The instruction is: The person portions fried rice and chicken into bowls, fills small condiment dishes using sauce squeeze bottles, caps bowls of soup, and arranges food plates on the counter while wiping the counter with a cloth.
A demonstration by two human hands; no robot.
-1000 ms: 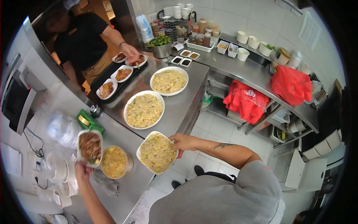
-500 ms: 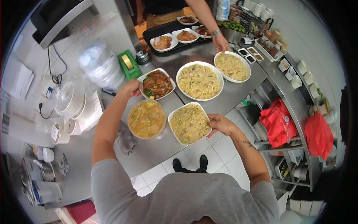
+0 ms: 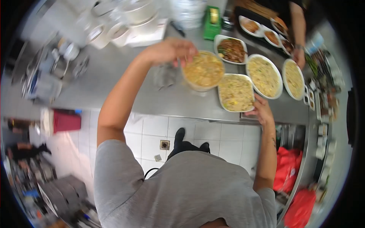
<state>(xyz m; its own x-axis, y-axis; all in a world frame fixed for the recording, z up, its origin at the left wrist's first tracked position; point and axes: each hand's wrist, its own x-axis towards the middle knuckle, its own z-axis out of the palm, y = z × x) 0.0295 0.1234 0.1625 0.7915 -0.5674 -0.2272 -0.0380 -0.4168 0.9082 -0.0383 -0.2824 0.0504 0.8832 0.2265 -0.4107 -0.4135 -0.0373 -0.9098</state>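
My left hand (image 3: 173, 52), smeared by motion, hovers beside the round bowl of soup (image 3: 203, 70); its fingers hang loosely apart and hold nothing. The fingertips overlap the bowl's left rim in view, and I cannot tell whether they touch it. My right hand (image 3: 261, 110) grips the lower right corner of a squarish white dish of fried rice (image 3: 236, 93). Behind the soup sits a square dish of dark meat with greens (image 3: 231, 50). Two oval plates of fried rice, a nearer one (image 3: 264, 76) and a farther one (image 3: 293, 79), stand to the right.
Across the counter (image 3: 125, 87), another person's hand (image 3: 299, 59) is at the farther oval plate. A black tray with several small dishes (image 3: 272, 37) lies there. A grey cloth (image 3: 164, 76), a green tape dispenser (image 3: 212, 23) and white tubs (image 3: 138, 22) are on the counter.
My left hand has let go of the meat dish and moved left, near the soup. My view has turned left. My right hand still holds the squarish rice dish.
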